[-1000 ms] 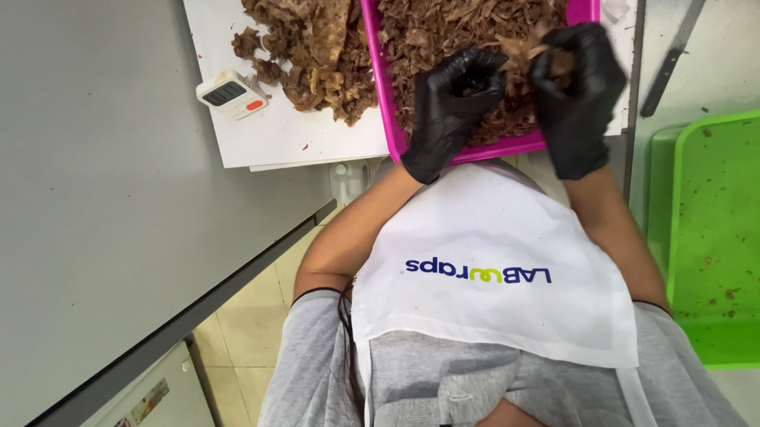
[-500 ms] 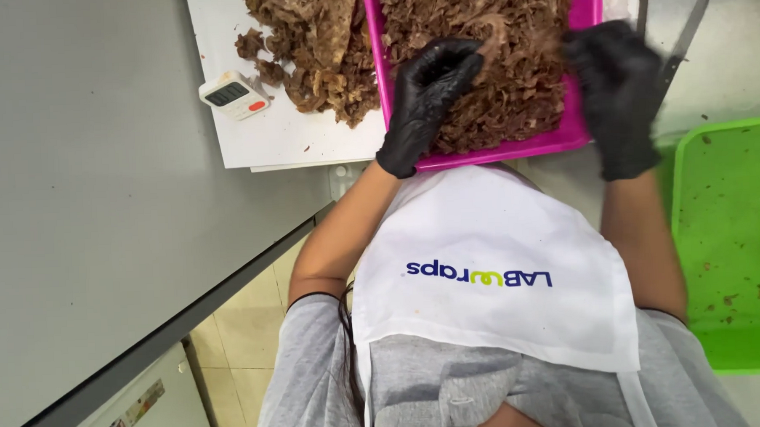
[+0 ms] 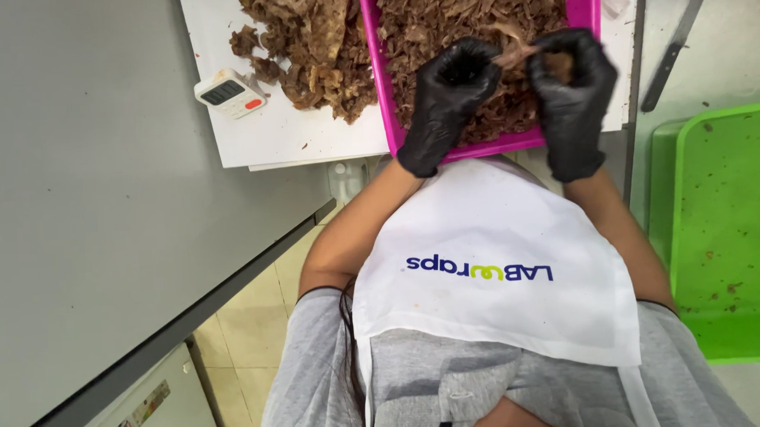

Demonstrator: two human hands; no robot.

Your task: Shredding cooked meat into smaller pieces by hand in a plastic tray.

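A grey worktop [image 3: 85,207] fills the far left, well apart from the pink tray [image 3: 381,87], which serves as the landmark here. Left of the tray, on a white sheet [image 3: 285,137], sits a small white timer [image 3: 231,93] with a red button, and between it and the tray's left wall lies a heap of brown shredded meat [image 3: 307,48], touching that wall. Inside the tray lies more shredded meat [image 3: 449,13], spread across its floor. Over the tray's near half, the left hand [image 3: 451,89], in a black glove, pinches one end of a thin strip of meat [image 3: 518,55]. The right hand [image 3: 571,80], also gloved in black, grips the other end of the strip just above the tray's near right corner. Below the tray, a white apron [image 3: 491,268] covers the person's front. Right of the tray, a dark knife [image 3: 675,43] lies on the steel surface, and further right and nearer stands a green tray [image 3: 726,227] flecked with crumbs.
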